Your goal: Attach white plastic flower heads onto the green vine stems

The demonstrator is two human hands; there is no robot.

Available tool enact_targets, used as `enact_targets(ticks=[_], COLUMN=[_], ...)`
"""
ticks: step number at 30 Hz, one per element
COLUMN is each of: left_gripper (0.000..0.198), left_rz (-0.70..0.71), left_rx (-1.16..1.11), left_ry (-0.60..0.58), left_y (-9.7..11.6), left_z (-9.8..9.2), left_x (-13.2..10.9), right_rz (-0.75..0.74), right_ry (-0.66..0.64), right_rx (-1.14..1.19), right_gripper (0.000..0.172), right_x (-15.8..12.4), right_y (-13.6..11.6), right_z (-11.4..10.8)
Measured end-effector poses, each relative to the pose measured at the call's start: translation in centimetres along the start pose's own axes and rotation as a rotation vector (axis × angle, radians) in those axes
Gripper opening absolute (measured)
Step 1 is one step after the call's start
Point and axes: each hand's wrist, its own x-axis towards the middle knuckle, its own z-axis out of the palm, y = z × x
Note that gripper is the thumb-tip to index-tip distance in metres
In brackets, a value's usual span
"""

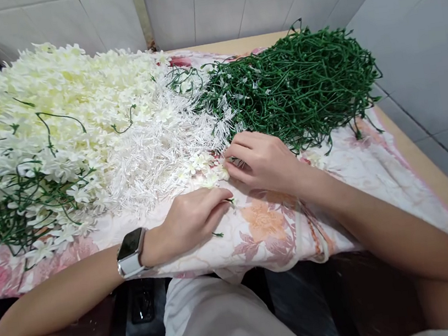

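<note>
My left hand (192, 220), with a watch (131, 252) on the wrist, is closed around a green plastic stem (218, 235). Only the stem's ends show past the fingers; the rest is hidden. To its right, my right hand (262, 160) has curled its fingertips onto a cream artificial flower (223, 173) at the edge of a small group of loose blossoms (199, 166). Behind the hands lies a heap of thin white stamen pieces (143, 157). A large tangle of green stems (303, 79) rises just beyond my right hand.
Cream-white blossoms (64, 96) form a big heap at the left. Flowers assembled on green stems (17, 213) lie at the front left. A floral cloth (265, 223) covers the table (429, 178), which stands against a tiled wall (221, 1).
</note>
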Motion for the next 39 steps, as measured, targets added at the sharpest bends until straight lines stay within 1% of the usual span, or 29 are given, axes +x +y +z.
enact_targets(ticks=[2, 4, 6, 8, 11, 13, 16, 19, 21, 23, 24, 26, 28, 29, 30, 32, 34, 36, 38, 39], left_gripper=[0.016, 0.018, 0.019, 0.02, 0.019, 0.018, 0.016, 0.017, 0.015, 0.013, 0.013, 0.025, 0.043, 0.048, 0.049, 0.042, 0.034, 0.03, 0.028, 0.027], left_rz=[0.028, 0.061, 0.091, 0.121, 0.127, 0.115, 0.083, 0.062, 0.075, 0.073, 0.046, -0.071, -0.214, -0.272, -0.315, -0.384, -0.465, -0.547, -0.62, -0.649], left_rx=[0.025, 0.047, 0.053, 0.053, 0.044, 0.024, 0.005, 0.003, -0.002, -0.024, -0.053, -0.176, -0.392, -0.522, -0.653, -0.868, -0.987, -1.038, -1.064, -1.075], left_ry=[0.013, 0.043, 0.082, 0.119, 0.147, 0.138, 0.112, 0.095, 0.104, 0.139, 0.162, 0.198, 0.223, 0.23, 0.233, 0.23, 0.232, 0.257, 0.292, 0.307], left_y=[-0.2, -0.2, -0.2, -0.2, -0.3, -0.5, -0.6, -0.5, -0.4, -0.3, -0.2, -0.3, -0.6, -0.7, -0.8, -1.0, -1.0, -1.0, -1.0, -1.1], left_z=[0.1, 0.1, 0.2, 0.2, 0.2, 0.2, 0.1, -0.1, -0.2, -0.3, -0.4, -0.5, -0.4, -0.4, -0.4, -0.4, -0.4, -0.6, -0.7, -0.7], left_x=[-0.1, -0.2, -0.2, -0.3, -0.3, -0.2, 0.0, 0.1, 0.1, 0.1, 0.1, 0.3, 0.5, 0.6, 0.8, 1.0, 1.2, 1.2, 1.3, 1.3], right_rz=[0.026, 0.077, 0.157, 0.263, 0.433, 0.507, 0.547, 0.546, 0.535, 0.528, 0.524, 0.514, 0.496, 0.489, 0.488, 0.486, 0.475, 0.463, 0.436, 0.398], right_ry=[0.046, 0.121, 0.203, 0.258, 0.272, 0.261, 0.247, 0.249, 0.248, 0.237, 0.222, 0.153, 0.04, -0.019, -0.064, -0.111, -0.124, -0.102, -0.057, -0.039], right_rx=[0.038, 0.132, 0.256, 0.386, 0.635, 0.805, 0.942, 0.975, 0.981, 1.001, 1.027, 1.11, 1.202, 1.232, 1.246, 1.233, 1.181, 1.065, 0.842, 0.695], right_gripper=[0.019, 0.017, 0.015, 0.013, 0.012, 0.011, 0.01, 0.012, 0.013, 0.013, 0.012, 0.011, 0.011, 0.011, 0.011, 0.012, 0.014, 0.015, 0.013, 0.009], right_x=[0.0, 0.1, 0.3, 0.4, 0.6, 0.7, 0.8, 0.8, 0.7, 0.7, 0.6, 0.6, 0.5, 0.5, 0.4, 0.5, 0.6, 0.7, 0.8, 0.8], right_y=[0.1, 0.1, 0.1, -0.1, -0.3, -0.4, -0.3, 0.1, 0.5, 0.7, 0.7, 0.5, 0.0, -0.4, -0.8, -1.4, -1.6, -1.3, -0.3, 0.2], right_z=[0.0, -0.2, -0.5, -0.8, -1.2, -1.4, -1.5, -1.5, -1.4, -1.4, -1.4, -1.6, -1.9, -2.0, -2.1, -2.2, -2.4, -2.7, -3.3, -3.6])
